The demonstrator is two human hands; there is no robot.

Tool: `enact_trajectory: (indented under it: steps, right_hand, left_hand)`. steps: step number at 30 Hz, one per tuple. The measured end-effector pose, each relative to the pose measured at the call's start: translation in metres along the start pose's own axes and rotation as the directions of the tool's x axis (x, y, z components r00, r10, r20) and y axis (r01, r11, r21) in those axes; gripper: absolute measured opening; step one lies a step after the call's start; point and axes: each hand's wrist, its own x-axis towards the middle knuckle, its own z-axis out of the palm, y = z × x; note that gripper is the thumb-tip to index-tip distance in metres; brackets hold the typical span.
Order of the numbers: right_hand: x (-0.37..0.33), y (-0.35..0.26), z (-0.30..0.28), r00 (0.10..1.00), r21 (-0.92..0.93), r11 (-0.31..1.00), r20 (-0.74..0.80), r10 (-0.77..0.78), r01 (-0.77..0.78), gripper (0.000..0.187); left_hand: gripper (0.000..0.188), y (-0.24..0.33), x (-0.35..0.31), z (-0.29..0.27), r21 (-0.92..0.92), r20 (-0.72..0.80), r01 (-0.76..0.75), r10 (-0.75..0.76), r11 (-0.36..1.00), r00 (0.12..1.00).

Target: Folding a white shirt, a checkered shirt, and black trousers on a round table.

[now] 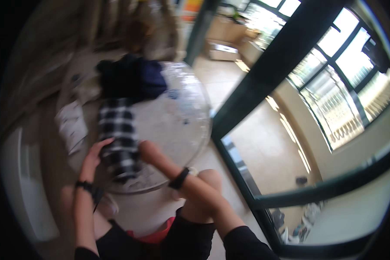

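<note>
A folded black-and-white checked cloth [119, 130], perhaps a shirt, lies as a long strip on a round table [177, 125]. My left hand [99, 151] is at its left edge, fingers bent over the fabric and closed on it. On the opposite edge, my right hand [150, 152] touches the cloth. Its fingers are blurred and tucked out of sight. Beyond the strip's far end sits a pile of dark clothes [132, 78], black and navy. A white cloth or paper with dark marks [72, 125] hangs at the table's left side.
The tabletop looks glossy, with small blue marks. Close on the right stands a dark green door frame [268, 73] with glass panes. Past it are cardboard boxes [224, 51] and windows. Draped brown fabric [91, 26] fills the far left. My knees are near the table's front edge.
</note>
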Motion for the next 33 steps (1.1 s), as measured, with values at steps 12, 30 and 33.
enact_trajectory:
  steps: [12, 30, 33]
  right_hand:
    - [-0.007, -0.026, -0.018, 0.997, -0.108, 0.992, -0.038, -0.074, 0.07, 0.017]
    - [0.008, -0.072, 0.001, 0.983, -0.272, 0.946, -0.1, 0.155, -0.177, 0.017]
    - [0.015, -0.069, 0.004, 0.983, -0.279, 0.943, -0.077, 0.165, -0.18, 0.016]
  left_hand:
    - [0.048, 0.012, -0.02, 0.048, -0.174, -0.162, 0.018, -0.046, 0.985, 0.986]
    - [0.033, 0.174, -0.088, -0.03, 0.358, 0.053, -0.868, 0.92, 0.345, 0.388]
    - [0.037, 0.186, -0.07, -0.088, 0.055, -0.186, -0.595, 0.593, 0.802, 0.783]
